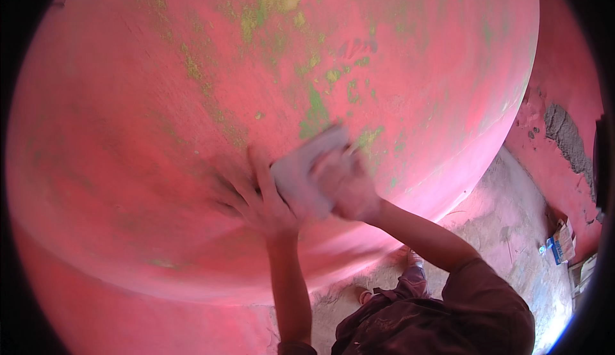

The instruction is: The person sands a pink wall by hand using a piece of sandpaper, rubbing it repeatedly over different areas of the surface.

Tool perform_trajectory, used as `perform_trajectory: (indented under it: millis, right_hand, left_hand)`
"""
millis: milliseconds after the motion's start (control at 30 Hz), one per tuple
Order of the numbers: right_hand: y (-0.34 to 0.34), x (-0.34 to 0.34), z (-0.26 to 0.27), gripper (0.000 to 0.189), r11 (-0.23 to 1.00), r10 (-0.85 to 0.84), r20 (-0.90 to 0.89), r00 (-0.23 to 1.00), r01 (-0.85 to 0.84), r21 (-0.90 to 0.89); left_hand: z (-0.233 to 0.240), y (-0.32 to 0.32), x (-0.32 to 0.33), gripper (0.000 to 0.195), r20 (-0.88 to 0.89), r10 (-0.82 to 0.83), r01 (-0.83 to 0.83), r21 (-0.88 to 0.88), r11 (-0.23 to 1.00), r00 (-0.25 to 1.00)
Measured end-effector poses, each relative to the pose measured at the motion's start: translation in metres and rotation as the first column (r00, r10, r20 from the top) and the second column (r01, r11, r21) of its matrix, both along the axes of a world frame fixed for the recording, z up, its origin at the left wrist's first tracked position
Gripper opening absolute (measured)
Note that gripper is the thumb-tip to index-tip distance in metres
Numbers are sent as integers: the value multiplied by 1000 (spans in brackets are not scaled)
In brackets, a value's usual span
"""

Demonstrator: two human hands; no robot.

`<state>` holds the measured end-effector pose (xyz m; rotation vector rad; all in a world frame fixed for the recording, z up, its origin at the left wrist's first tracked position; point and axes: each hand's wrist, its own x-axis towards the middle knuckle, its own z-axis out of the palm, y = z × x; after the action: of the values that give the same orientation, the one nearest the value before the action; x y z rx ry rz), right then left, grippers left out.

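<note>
A pink-painted wall [158,91] with worn green and yellow patches stands before me, bowed by the lens. My right hand [350,184] grips a grey sheet [298,175], likely sandpaper, that lies flat against the wall. Motion blurs both the hand and the sheet. To its left, my left hand [264,206] rests on the wall with fingers spread. Its thumb side is close to the sheet's edge; whether they touch I cannot tell. Some of its fingertips are blurred.
A dusty concrete floor [499,211] runs along the wall's foot, with my feet on it. At right, another pink wall [557,86] bears a bare grey patch [569,139]. A torn printed bag [563,244] lies against its base.
</note>
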<state>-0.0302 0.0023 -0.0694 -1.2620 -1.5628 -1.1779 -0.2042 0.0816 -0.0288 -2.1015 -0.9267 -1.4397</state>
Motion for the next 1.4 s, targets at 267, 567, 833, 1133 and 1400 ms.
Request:
perform_trajectory:
  millis: [267,567,833,1133,1400]
  right_hand:
    - [6,-8,-4,50,952,-140,-366,920,226,204]
    - [2,-6,-13,52,983,22,-393,919,52,176]
    - [-6,7,-23,66,999,7,-19,1000,-7,35]
    - [-7,4,-30,55,951,77,-132,988,-113,-287]
    - [-6,-1,-46,35,874,404,-53,913,-402,-273]
  left_hand:
    - [-53,-26,-20,55,232,-214,270,-246,931,949]
    - [-53,-44,-31,41,371,-301,411,-265,872,878]
    - [-67,-75,-6,15,708,-102,334,-197,922,699]
    - [-42,-108,-9,38,120,-319,328,-74,942,940]
    - [-66,-89,22,54,-37,-315,277,-391,878,948]
